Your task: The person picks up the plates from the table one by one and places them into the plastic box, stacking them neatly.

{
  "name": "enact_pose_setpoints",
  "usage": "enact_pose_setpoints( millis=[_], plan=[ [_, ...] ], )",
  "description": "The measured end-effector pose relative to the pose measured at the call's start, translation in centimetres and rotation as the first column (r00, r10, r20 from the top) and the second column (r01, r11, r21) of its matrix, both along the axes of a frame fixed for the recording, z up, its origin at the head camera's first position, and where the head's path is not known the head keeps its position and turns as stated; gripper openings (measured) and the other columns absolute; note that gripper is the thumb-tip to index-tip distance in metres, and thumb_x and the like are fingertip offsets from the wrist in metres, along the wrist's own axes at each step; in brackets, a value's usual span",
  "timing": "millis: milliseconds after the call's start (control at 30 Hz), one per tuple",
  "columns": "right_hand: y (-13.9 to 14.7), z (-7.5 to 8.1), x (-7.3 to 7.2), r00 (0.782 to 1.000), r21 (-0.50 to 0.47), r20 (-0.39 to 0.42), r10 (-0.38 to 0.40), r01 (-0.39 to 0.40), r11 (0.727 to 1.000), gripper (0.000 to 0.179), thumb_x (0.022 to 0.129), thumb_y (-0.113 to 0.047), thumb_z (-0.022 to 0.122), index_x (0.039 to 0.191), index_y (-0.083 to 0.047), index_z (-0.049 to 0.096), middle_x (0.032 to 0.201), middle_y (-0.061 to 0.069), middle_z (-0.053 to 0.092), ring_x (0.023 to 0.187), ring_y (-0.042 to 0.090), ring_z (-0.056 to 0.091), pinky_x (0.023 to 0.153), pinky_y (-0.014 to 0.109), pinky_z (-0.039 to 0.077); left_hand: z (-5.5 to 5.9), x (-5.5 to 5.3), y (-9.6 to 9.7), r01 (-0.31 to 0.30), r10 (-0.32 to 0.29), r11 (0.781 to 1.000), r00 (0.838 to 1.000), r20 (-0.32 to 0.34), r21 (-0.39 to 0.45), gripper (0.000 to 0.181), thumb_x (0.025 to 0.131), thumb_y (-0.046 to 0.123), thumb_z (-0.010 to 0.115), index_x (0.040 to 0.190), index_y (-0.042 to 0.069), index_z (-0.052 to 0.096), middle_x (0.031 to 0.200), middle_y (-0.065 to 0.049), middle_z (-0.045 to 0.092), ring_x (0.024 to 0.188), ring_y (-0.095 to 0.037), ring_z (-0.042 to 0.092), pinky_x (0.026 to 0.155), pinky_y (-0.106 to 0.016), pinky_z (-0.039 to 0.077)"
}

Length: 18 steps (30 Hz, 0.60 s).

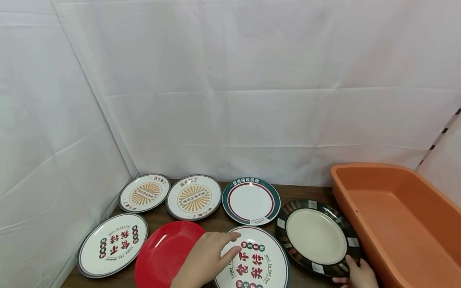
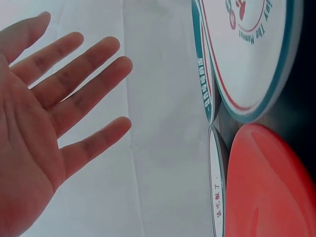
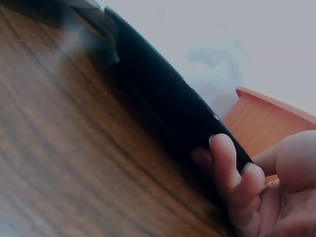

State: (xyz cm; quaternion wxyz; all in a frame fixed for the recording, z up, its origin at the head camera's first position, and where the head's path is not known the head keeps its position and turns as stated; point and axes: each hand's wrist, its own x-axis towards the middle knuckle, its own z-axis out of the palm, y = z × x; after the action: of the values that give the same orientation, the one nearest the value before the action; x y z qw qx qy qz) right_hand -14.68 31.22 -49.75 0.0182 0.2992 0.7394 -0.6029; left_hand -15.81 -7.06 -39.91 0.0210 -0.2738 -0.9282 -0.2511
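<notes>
My right hand (image 1: 360, 274) grips the near right edge of a black-rimmed plate (image 1: 317, 236) with a cream centre, thumb on top of the rim. In the right wrist view, fingers (image 3: 224, 160) curl against the dark underside of that plate (image 3: 158, 98), close over the wooden table. My left hand (image 1: 207, 260) hovers between a red plate (image 1: 163, 250) and a white plate with red characters (image 1: 266, 256), overlapping both in the head view. Its fingers are spread and hold nothing; the left wrist view shows the bare palm (image 2: 29, 123).
A deep orange tub (image 1: 363, 224) stands right beside the black-rimmed plate. Behind lie a green-rimmed plate (image 1: 251, 201) and two sunburst plates (image 1: 194, 182) (image 1: 126, 194). Another red-lettered plate (image 1: 90, 248) lies at the left. White cloth (image 1: 230, 120) walls the wooden table (image 1: 288, 194).
</notes>
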Motion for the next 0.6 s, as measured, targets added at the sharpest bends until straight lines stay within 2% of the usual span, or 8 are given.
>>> enact_pose_setpoints(
  millis=[33, 100, 133, 333, 400, 600],
  plan=[
    [0.15, -0.08, 0.08, 1.000, 0.016, -0.017, 0.007, -0.007, 1.000, 0.055, 0.100, -0.023, 0.028, 0.133, 0.018, 0.013, 0.075, 0.025, 0.059, 0.055, 0.028, 0.064, 0.051, 0.040, 0.052, -0.05, 0.06, 0.06, -0.003, 0.003, 1.000, 1.000, -0.004, 0.001, 0.036, 0.089, 0.040, 0.058, 0.120, 0.021, 0.061, 0.111, 0.007, 0.063, 0.100, -0.015, 0.059, 0.085, -0.039, 0.048],
    [0.16, -0.08, 0.22, 0.999, 0.037, -0.036, 0.004, -0.003, 0.999, 0.049, 0.101, -0.020, 0.027, 0.127, 0.020, 0.017, 0.065, 0.014, 0.061, 0.053, 0.027, 0.063, 0.048, 0.039, 0.050, -0.13, 0.14, 0.16, -0.006, 0.005, 1.000, 1.000, -0.015, -0.005, 0.036, 0.090, 0.040, 0.057, 0.120, 0.022, 0.061, 0.112, 0.008, 0.063, 0.102, -0.015, 0.058, 0.087, -0.040, 0.047],
    [0.05, -0.13, 0.22, 0.999, 0.047, -0.045, 0.002, 0.000, 0.999, 0.049, 0.101, -0.019, 0.026, 0.128, 0.020, 0.018, 0.061, 0.012, 0.061, 0.051, 0.027, 0.063, 0.047, 0.038, 0.049, -0.05, 0.11, 0.13, -0.005, 0.005, 1.000, 1.000, -0.013, -0.010, 0.036, 0.089, 0.041, 0.057, 0.120, 0.023, 0.061, 0.112, 0.008, 0.063, 0.102, -0.015, 0.058, 0.087, -0.041, 0.047],
    [-0.36, -0.07, 0.04, 0.999, 0.085, -0.012, -0.048, 0.049, 0.995, 0.058, 0.101, -0.018, 0.027, 0.135, 0.022, 0.002, 0.056, 0.013, 0.060, 0.049, 0.027, 0.061, 0.047, 0.037, 0.046, 0.05, 0.07, 0.01, -0.002, 0.002, 1.000, 1.000, 0.001, -0.020, 0.037, 0.089, 0.042, 0.057, 0.121, 0.023, 0.061, 0.112, 0.008, 0.063, 0.103, -0.016, 0.058, 0.087, -0.041, 0.047],
    [-0.44, -0.11, -0.02, 0.997, 0.082, 0.002, -0.074, 0.074, 0.994, 0.059, 0.101, -0.019, 0.028, 0.137, 0.020, 0.001, 0.055, 0.013, 0.060, 0.048, 0.027, 0.060, 0.047, 0.037, 0.046, -0.06, 0.09, -0.08, -0.007, 0.007, 1.000, 1.000, 0.001, -0.023, 0.037, 0.089, 0.041, 0.057, 0.120, 0.022, 0.061, 0.112, 0.007, 0.063, 0.103, -0.016, 0.058, 0.088, -0.041, 0.046],
    [-0.76, -0.29, -0.07, 0.994, 0.104, -0.018, -0.105, 0.106, 0.989, 0.065, 0.101, -0.021, 0.026, 0.136, 0.017, -0.014, 0.052, 0.013, 0.059, 0.042, 0.027, 0.054, 0.044, 0.036, 0.043, -0.27, 0.06, -0.30, -0.013, 0.013, 0.999, 1.000, 0.015, -0.033, 0.037, 0.089, 0.041, 0.058, 0.120, 0.022, 0.061, 0.111, 0.006, 0.063, 0.102, -0.016, 0.058, 0.089, -0.041, 0.046]
  ],
)
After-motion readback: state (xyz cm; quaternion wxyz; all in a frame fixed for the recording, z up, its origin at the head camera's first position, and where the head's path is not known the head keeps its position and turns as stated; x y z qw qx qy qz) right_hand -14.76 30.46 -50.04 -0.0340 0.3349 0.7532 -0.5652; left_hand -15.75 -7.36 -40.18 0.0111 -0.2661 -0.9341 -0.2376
